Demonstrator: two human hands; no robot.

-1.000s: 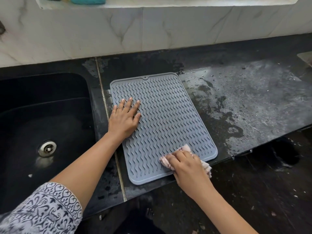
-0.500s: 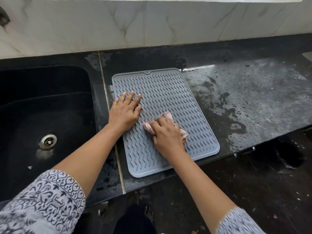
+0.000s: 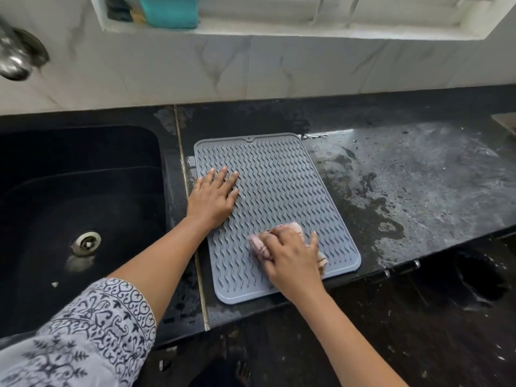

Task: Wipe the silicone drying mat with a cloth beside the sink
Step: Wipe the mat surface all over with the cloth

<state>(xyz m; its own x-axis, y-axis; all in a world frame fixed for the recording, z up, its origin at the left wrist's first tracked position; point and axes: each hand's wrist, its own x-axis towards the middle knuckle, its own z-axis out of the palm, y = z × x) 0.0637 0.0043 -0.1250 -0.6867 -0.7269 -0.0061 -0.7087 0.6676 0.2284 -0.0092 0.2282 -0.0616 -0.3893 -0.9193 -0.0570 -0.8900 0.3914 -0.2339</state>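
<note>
Wiping is under way on the grey silicone drying mat [image 3: 276,191], which lies flat on the dark counter [image 3: 418,177] just right of the sink [image 3: 81,208], its near end close to the counter's front edge. At the mat's left edge the left hand [image 3: 213,195] is spread wide and flat, fingers pointing away, holding nothing and pinning the mat down; that pressure looks worth keeping, since silicone would likely creep on a wet top. Right of it, toward the mat's near end, the right hand [image 3: 290,255] is closed over a bunched pinkish cloth [image 3: 290,229] pressed to the ribbed surface. To do this well, I'd judge the strokes should run along the wavy ribs so the cloth reaches the channels, and stop short of the near rim so nothing is dragged off the counter. The strip under the left palm will want attention too. Left of the mat, the sink shows only its drain [image 3: 86,243]. Right of the mat the counter is smeared with water patches, which could re-wet a stray cloth. Beyond the mat, a teal container [image 3: 169,9] sits on the window ledge, well clear.
</note>
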